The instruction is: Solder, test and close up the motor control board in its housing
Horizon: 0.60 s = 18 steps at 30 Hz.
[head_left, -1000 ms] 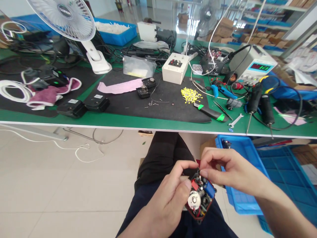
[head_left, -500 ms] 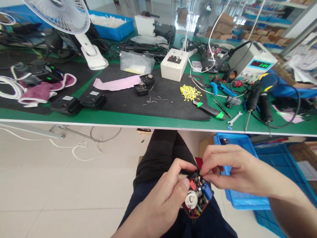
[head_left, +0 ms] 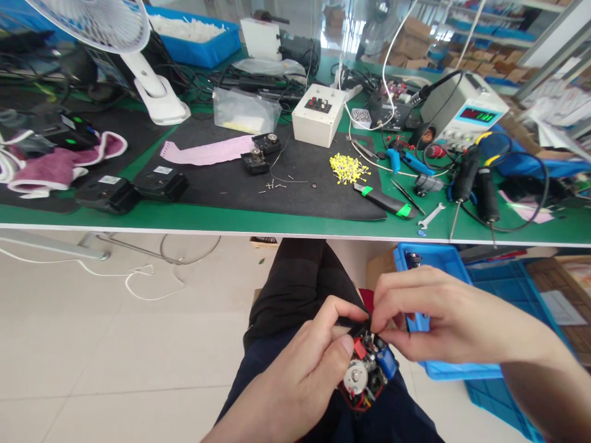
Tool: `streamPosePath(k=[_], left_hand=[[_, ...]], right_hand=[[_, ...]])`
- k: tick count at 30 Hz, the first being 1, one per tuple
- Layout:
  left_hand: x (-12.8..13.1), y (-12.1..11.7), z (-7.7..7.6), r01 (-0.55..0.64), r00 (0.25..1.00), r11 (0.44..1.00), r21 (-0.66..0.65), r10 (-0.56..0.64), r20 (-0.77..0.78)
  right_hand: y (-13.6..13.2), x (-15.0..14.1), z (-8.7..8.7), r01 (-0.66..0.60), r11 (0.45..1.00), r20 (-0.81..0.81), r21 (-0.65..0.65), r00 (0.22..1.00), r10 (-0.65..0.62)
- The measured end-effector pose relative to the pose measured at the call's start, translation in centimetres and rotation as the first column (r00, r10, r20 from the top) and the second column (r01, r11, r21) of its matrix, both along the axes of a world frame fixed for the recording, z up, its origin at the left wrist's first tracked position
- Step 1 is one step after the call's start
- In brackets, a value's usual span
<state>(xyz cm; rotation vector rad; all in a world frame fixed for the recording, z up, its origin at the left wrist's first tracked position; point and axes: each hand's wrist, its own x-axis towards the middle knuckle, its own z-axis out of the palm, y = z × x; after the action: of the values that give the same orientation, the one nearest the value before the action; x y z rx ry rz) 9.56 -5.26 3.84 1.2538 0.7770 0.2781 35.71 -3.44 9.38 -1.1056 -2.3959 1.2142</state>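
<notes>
Over my lap, my left hand (head_left: 318,360) grips a small electronic assembly (head_left: 369,372) by its left side, thumb on the near face and index finger curled over the top edge. A round silver metal part, a blue block, a red piece and thin wires show on its open face. My right hand (head_left: 422,314) pinches thumb and fingertips together at the assembly's upper edge. Whatever lies between those fingertips is hidden.
Across the green workbench (head_left: 295,224) lie yellow-tipped small parts (head_left: 348,168), a utility knife (head_left: 385,202), a wrench (head_left: 431,214) and two black electric screwdrivers (head_left: 487,195). A fan (head_left: 159,101) stands left. Below the bench's right side sits a blue bin (head_left: 459,369).
The view has shifted slightly, so the bench things appear a little farther left. Both hands stay at the assembly with nearly the same hold.
</notes>
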Motion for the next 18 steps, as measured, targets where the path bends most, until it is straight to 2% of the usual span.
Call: streamPosePath(k=[3, 9, 13, 18], left_hand=[[0.0, -0.1, -0.1, -0.009, 1.000, 1.000, 0.015, 0.009, 0.004], [0.1, 0.1, 0.2, 0.077, 0.997, 0.996, 0.055, -0.076, -0.004], [0.1, 0.3, 0.4, 0.052, 0.999, 0.996, 0.072, -0.051, -0.018], [-0.1, 0.7, 1.1, 0.087, 0.995, 0.996, 0.035, -0.085, -0.060]], right_hand=[[0.3, 0.1, 0.0, 0.004, 0.999, -0.018, -0.053, 1.000, -0.005], [1.1, 0.0, 0.3, -0.042, 0.993, -0.021, -0.113, 0.999, 0.040], [0.9, -0.3, 0.3, 0.005, 0.993, -0.011, -0.120, 1.000, -0.007], [0.2, -0.5, -0.4, 0.087, 0.986, -0.015, -0.139, 0.996, -0.090]])
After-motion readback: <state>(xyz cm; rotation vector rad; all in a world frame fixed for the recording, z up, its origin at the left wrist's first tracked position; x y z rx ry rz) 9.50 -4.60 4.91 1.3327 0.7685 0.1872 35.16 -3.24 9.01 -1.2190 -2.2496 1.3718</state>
